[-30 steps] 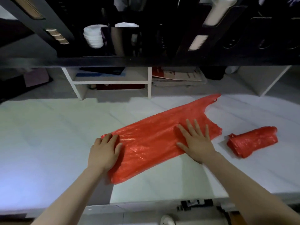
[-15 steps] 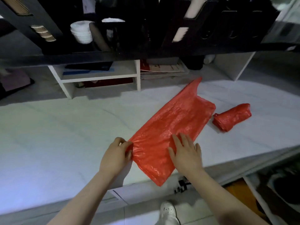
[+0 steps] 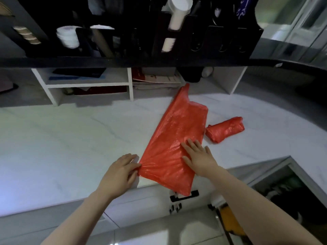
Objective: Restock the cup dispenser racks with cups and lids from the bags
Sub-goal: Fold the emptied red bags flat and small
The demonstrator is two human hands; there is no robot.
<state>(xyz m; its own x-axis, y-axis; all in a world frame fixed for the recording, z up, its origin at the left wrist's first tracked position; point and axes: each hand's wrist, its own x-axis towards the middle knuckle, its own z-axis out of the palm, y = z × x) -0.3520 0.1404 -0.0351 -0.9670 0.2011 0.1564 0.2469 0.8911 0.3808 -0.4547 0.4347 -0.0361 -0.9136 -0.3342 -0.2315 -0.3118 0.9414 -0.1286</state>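
A flat, empty red plastic bag (image 3: 175,138) lies on the white marble counter (image 3: 70,142), its near corner hanging over the front edge. My left hand (image 3: 120,172) pinches the bag's gathered left corner. My right hand (image 3: 200,156) presses flat on the bag with fingers spread. A second red bag (image 3: 224,129), rolled up, lies just to the right. Above, the black dispenser rack (image 3: 177,32) holds a tube of white cups (image 3: 177,13), and white lids (image 3: 68,37) sit at its left.
A white shelf unit (image 3: 88,84) with papers and books stands at the back of the counter. Below the front edge are drawers with a black handle (image 3: 184,196). An open compartment (image 3: 286,188) lies at the lower right.
The bag has been swung round to point away from me and dragged toward the front edge. My left hand went from resting flat on it to pinching its corner.
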